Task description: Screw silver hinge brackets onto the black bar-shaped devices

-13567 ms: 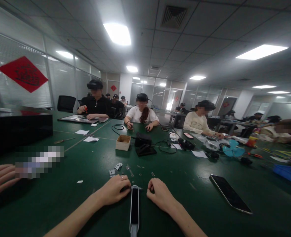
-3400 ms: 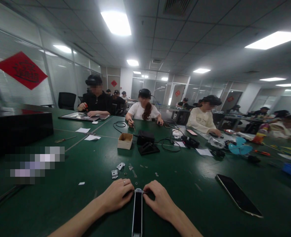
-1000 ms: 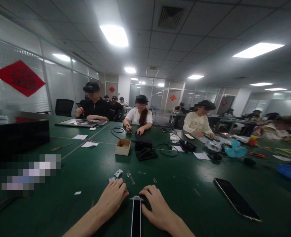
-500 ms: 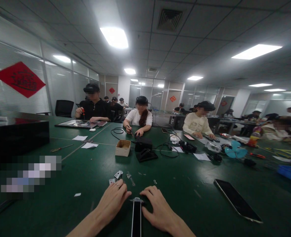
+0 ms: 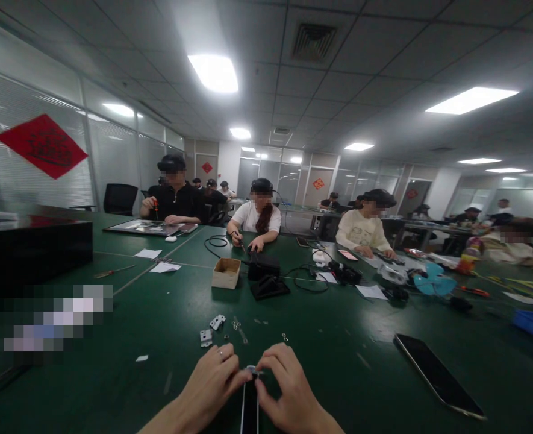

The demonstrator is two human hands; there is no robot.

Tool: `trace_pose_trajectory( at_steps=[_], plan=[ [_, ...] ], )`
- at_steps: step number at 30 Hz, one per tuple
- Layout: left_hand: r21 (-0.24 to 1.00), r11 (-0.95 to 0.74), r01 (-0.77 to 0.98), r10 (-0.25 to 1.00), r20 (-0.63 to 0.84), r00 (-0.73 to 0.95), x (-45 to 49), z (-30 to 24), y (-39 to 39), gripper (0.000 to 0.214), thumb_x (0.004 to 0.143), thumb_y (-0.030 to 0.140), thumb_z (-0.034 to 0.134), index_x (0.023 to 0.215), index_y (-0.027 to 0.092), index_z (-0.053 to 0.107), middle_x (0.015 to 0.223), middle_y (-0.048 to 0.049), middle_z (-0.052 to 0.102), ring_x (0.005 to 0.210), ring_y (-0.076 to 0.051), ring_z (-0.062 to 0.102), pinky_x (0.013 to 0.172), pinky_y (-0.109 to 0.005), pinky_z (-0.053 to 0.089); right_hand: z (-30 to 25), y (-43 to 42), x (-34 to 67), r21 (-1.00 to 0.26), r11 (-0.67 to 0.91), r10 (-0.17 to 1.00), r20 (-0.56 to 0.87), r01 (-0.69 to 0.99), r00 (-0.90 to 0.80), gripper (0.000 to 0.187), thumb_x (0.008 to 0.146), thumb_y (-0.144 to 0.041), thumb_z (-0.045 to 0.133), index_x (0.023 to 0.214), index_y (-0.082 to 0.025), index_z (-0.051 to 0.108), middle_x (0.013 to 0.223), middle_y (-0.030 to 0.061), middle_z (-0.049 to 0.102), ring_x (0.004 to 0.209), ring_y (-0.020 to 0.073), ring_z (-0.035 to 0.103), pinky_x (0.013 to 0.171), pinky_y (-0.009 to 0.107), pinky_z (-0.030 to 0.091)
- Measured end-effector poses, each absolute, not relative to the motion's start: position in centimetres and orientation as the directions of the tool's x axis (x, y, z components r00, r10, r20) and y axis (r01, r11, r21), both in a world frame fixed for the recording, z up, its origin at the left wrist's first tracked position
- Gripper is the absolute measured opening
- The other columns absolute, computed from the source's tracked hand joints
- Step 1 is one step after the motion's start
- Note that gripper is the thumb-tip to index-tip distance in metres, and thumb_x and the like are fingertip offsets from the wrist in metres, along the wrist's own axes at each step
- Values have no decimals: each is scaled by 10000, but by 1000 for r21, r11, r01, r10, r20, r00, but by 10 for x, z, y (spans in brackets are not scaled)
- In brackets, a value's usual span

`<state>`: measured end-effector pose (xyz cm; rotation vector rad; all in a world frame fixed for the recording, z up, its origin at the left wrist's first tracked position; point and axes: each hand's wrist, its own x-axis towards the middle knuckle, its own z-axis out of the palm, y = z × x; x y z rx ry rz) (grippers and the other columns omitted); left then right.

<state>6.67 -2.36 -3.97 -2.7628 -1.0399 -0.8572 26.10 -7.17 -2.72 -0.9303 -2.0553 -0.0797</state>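
Observation:
A long narrow black bar with pale edges [image 5: 249,407] lies on the green table [image 5: 338,361], running toward me at the bottom centre. My left hand [image 5: 212,380] and my right hand [image 5: 284,386] meet at its far end, fingertips pinched together on the small metal end piece [image 5: 250,369]. A ring shows on my left hand. Two small metal hinges [image 5: 211,330], a thin metal pin [image 5: 239,330] and loose screws and washers [image 5: 284,337] lie just beyond my fingers.
A black phone [image 5: 438,375] lies to the right. Farther off stand a small cardboard box [image 5: 226,272], a black device with cables [image 5: 266,274] and a teal fan [image 5: 431,282]. A black box [image 5: 31,247] stands at the left. Several people sit working across the table.
My hands have drawn together from resting beside the bar's end to pinching it. The hinges, half hidden by my left hand before, now show. The view has tilted slightly up.

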Motion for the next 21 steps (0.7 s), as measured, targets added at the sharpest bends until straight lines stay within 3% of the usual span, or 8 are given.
trace_pose_trajectory(
  at_steps=[5,12,21],
  plan=[
    [114,-842,528,470,636,612,71,-35,-34,525,1003,403,246,632,167,534,645,-18,533,590,-135,483,559,-253,317,-35,-72,249,-194,779,500,767,596,-403,116,720,-116,521,785,-193,462,782,22,553,743,163,494,658,297,381],
    [175,-876,449,432,698,572,74,-29,-41,532,1010,344,245,596,169,529,612,-11,527,567,-118,481,554,-235,328,-50,-65,239,-24,804,354,823,595,-445,110,760,-268,544,766,-194,463,705,21,554,671,169,475,575,299,321],
    [243,-891,383,431,719,546,78,-30,-44,543,1008,342,250,548,161,477,568,-4,514,532,-105,457,519,-227,312,-55,-65,234,-17,829,322,831,559,-453,138,809,-298,573,849,-183,508,739,29,593,665,164,500,564,295,333]
  ],
)
